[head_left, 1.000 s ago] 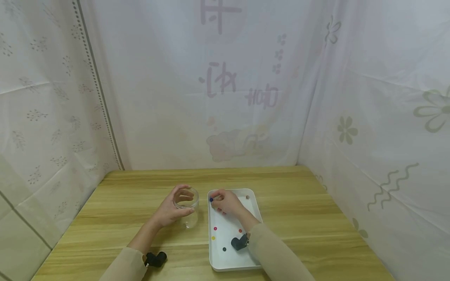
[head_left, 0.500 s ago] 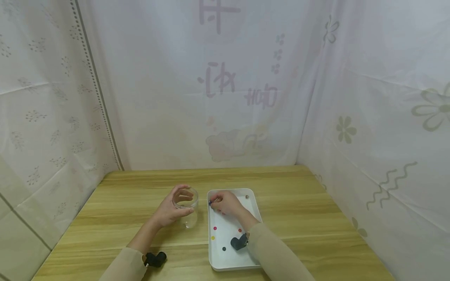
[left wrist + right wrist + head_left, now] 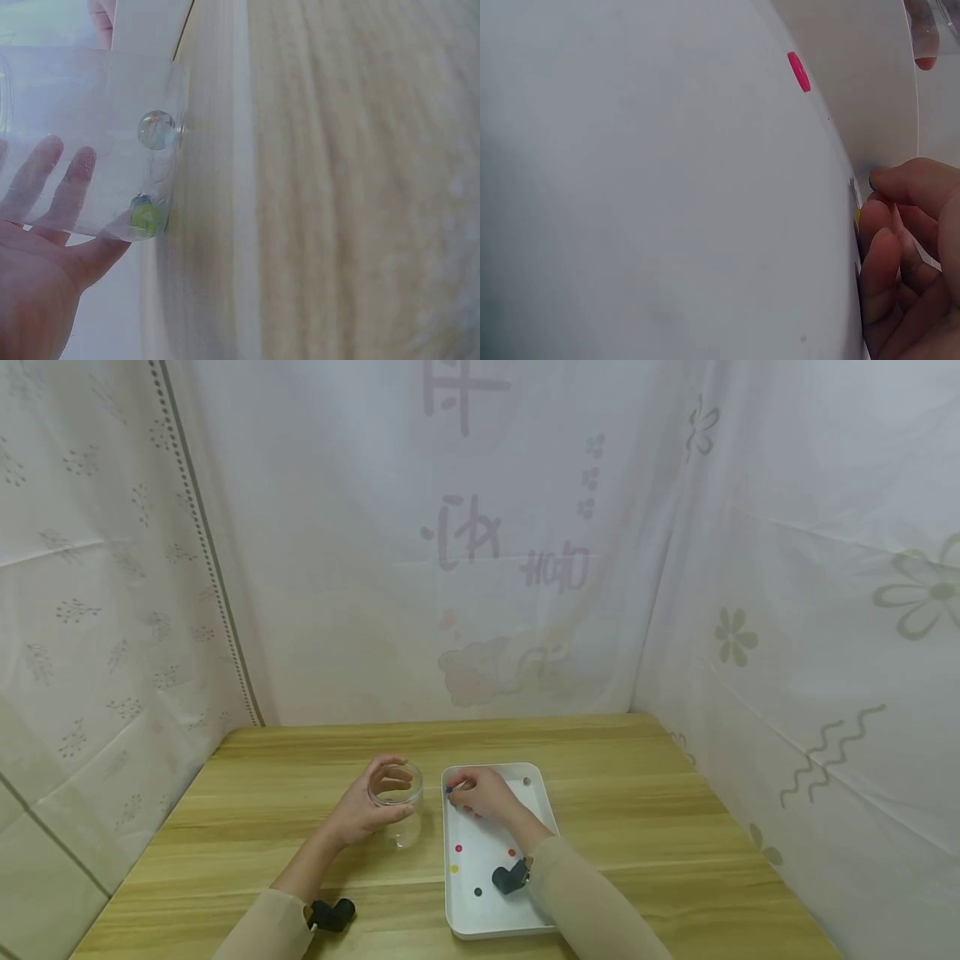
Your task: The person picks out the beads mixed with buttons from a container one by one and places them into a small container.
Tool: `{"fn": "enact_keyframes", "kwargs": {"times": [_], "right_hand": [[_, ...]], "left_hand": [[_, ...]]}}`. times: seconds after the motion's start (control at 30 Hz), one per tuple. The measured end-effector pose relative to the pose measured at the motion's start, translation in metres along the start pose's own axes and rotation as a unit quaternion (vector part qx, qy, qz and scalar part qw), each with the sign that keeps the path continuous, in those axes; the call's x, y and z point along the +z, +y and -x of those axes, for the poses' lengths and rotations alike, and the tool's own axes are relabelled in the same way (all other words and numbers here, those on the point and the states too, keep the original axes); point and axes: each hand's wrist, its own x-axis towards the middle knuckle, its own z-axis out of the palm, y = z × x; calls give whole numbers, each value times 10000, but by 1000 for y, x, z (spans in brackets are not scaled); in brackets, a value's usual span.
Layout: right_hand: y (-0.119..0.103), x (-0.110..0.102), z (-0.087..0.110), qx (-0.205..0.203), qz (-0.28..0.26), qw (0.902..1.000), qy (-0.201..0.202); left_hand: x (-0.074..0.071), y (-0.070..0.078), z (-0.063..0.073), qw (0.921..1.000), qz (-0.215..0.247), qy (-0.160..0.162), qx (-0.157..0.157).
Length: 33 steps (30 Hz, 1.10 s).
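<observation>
Where head view blurs, jar [image 3: 97,142] holds marbles [image 3: 156,129]

1. A wooden surface [image 3: 615,810] with light, streaked grain fills the lower part of the head view.
2. Pale cloth sheets [image 3: 480,568] hang behind it and on both sides, closing it in.
3. The back sheet shows faint mirrored lettering and a pinkish cloud shape.
4. The right sheet [image 3: 825,635] bears green flowers and wavy lines.
5. The light is soft and even.
</observation>
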Motion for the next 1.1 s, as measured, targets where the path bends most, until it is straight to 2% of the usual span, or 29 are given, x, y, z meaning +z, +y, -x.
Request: {"fn": "enact_keyframes", "kwargs": {"times": [0.47, 1.1], "right_hand": [[-6, -5, 0, -58, -200, 9998, 38], [-30, -26, 7, -323, -1076, 9936, 87]], "left_hand": [[0, 0, 1, 10000, 77, 21, -11], [0, 3, 1, 9999, 90, 15, -74]]}}
